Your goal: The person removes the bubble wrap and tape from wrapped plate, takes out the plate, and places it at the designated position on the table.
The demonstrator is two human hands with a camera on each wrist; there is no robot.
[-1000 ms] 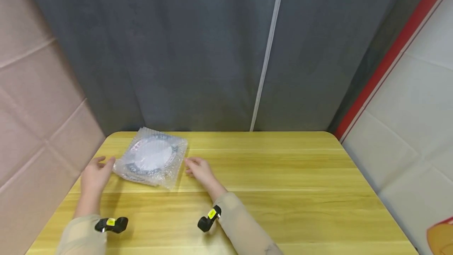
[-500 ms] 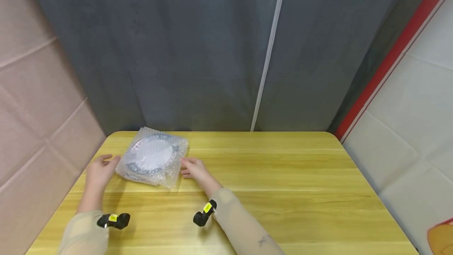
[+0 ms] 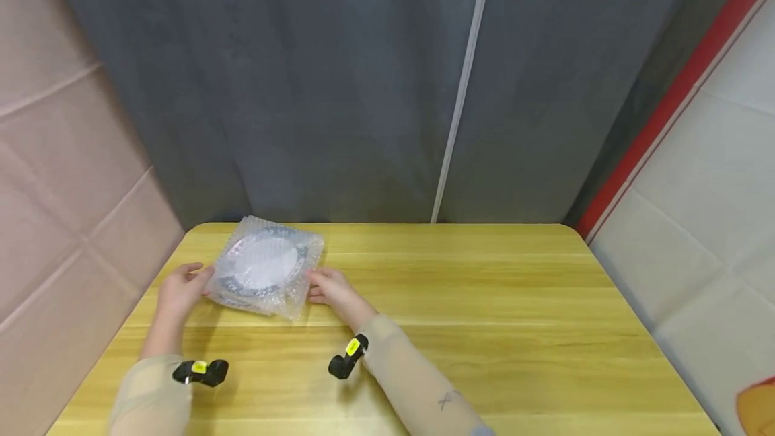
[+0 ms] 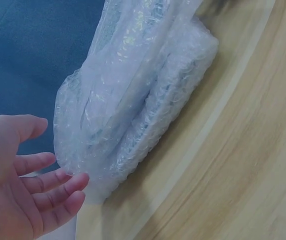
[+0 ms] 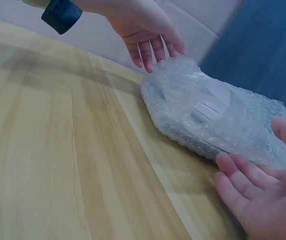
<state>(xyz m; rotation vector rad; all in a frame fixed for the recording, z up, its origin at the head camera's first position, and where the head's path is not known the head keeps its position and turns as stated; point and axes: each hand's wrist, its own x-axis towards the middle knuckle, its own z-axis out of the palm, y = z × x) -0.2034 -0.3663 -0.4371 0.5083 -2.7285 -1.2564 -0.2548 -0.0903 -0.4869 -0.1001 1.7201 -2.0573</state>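
Observation:
A flat packet in clear bubble wrap lies toward the back left of the table. Inside it shows a round white thing with a dark lettered ring, perhaps a plate; the wrap blurs it. At the packet's left side is my left hand, its thumb apart and its fingertips touching the wrap's edge in the left wrist view. On the opposite side, my right hand has its loosely extended fingers at the lower edge of the packet, thumb raised away from it. Neither hand is curled round the wrap.
The wood-grain table stretches to the right. A dark grey curtain hangs behind its far edge. Pale cloth walls stand at the left and right. A black camera sits on each wrist.
My left hand has moved right and reached the packet's left edge. My right hand has come slightly left to its right edge. The packet has barely shifted.

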